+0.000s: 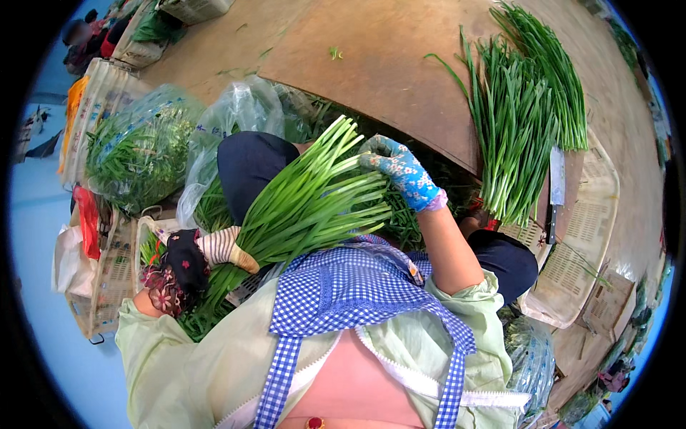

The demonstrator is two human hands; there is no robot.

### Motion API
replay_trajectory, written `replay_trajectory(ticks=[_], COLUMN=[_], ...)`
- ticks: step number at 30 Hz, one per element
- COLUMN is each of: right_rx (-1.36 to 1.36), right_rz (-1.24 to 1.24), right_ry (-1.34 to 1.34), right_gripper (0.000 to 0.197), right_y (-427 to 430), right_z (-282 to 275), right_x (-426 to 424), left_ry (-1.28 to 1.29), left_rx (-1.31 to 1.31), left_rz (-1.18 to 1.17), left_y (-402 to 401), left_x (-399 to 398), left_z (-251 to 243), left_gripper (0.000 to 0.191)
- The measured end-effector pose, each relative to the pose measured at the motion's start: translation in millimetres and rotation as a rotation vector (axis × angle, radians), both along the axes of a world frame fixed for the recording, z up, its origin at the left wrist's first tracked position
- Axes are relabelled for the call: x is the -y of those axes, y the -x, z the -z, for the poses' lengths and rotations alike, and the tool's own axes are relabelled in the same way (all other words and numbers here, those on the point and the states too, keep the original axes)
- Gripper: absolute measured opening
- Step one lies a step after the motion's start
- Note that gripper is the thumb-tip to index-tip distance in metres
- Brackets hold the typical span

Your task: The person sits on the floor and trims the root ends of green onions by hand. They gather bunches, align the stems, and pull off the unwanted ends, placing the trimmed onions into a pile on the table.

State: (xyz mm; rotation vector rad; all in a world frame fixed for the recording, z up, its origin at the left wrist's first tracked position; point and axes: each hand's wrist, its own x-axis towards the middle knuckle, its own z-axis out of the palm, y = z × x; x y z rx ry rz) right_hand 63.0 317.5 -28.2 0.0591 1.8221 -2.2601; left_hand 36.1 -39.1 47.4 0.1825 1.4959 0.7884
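Observation:
My left hand [228,249], in a striped glove with a dark floral cuff, grips a large bunch of long green garlic chives [305,198] around its leafy part. The pale stem ends fan out towards the upper right. At those ends is my right hand [394,163], in a blue flowered glove, its thumb and fingertips closed at the tip of a pale stem. More piles of chives [514,128] lie on the brown board [386,80] at the right, beside a cleaver [556,182] with a black handle.
Clear plastic bags of greens [144,145] stand at the left near plastic crates [112,268]. At the right are a pale perforated crate [581,230] and a smaller crate [608,305]. Loose trimmings [404,220] lie below the board's near edge. Another person [86,43] is at the far upper left.

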Motion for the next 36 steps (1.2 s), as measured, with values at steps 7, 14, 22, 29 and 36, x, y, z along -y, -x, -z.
replay_trajectory(ticks=[7, 14, 22, 29, 36], right_rx=[-0.017, -0.356, 0.184, 0.048, 0.198], right_rz=[0.037, 0.004, 0.311, 0.275, 0.308], right_ry=[-0.026, -0.679, -0.085, -0.140, -0.244], right_gripper=[0.020, 0.023, 0.020, 0.030, 0.016], right_y=[-3, -6, -4, -19, -16], right_z=[-13, -6, 20, 11, 12], right_x=[4, 5, -1, -11, 7], left_ry=[-0.096, -0.112, -0.163, -0.148, -0.127], left_rx=[0.155, 0.209, 0.008, 0.051, 0.047], left_rz=[-0.078, -0.092, 0.103, 0.083, 0.043], left_y=[-2, -5, -4, -6, -8], left_x=[0, -3, 5, -1, 10], left_z=[6, 8, 43, 33, 47], left_gripper=[0.061, 0.060, 0.058, 0.057, 0.058])
